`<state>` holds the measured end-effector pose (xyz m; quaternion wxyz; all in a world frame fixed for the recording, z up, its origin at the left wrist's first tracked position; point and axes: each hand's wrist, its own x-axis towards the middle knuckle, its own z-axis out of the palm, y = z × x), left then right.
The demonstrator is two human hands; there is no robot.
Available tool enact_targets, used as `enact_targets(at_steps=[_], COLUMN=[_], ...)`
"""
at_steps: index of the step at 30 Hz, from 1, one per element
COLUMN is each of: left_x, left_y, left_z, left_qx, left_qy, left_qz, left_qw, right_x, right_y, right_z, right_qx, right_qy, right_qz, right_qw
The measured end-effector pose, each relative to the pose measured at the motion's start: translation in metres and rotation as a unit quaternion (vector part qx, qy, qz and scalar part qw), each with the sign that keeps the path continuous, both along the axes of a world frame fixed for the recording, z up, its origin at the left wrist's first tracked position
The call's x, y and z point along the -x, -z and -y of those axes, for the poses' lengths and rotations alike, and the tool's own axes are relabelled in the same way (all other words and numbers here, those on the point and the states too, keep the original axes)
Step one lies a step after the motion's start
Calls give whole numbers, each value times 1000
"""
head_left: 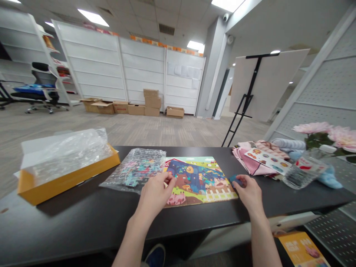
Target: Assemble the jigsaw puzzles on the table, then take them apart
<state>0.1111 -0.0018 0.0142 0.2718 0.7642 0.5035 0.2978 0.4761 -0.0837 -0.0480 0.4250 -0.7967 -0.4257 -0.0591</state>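
A colourful jigsaw puzzle [191, 180] with farm animals and a white fence lies on the black table. Over its left edge is my left hand [157, 191], its thumb and fingers closed together; whatever they may grip is hidden. Just off the puzzle's right edge, my right hand [249, 191] pinches a small dark blue puzzle piece [233, 179]. A clear plastic bag [139, 167] of loose puzzle pieces sits to the left of the puzzle, close beyond my left hand.
An open yellow box [75, 181] with clear plastic wrap stands on the left of the table [91, 222]. To the right are folded cloths [244, 161], a sticker sheet [268, 161], a plastic bottle [302, 170] and pink flowers [343, 139]. Another yellow box [304, 248] is below.
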Motion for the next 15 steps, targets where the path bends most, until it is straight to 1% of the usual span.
enact_targets(at_steps=[2, 4, 6, 8, 10, 12, 14, 15], left_x=[-10, -20, -30, -39, -44, -43, -39, -36], left_y=[3, 6, 9, 13, 17, 20, 22, 22], left_z=[2, 6, 9, 12, 13, 11, 7, 5], left_qx=[8, 28, 65, 113, 165, 210, 223, 216], left_qy=[38, 82, 103, 117, 139, 155, 151, 145], left_qz=[48, 112, 171, 216, 257, 286, 299, 299], left_qw=[998, 990, 978, 963, 942, 922, 916, 918], right_x=[12, 34, 67, 104, 135, 153, 151, 142], right_y=[-10, -20, -30, -36, -40, -41, -40, -39], right_z=[1, 0, -5, -10, -15, -18, -18, -18], right_qx=[-41, -77, -89, -85, -76, -67, -54, -49], right_qy=[-24, -79, -176, -262, -317, -353, -373, -367], right_qz=[-67, -161, -278, -334, -344, -334, -295, -260], right_qw=[997, 981, 940, 901, 880, 871, 878, 892])
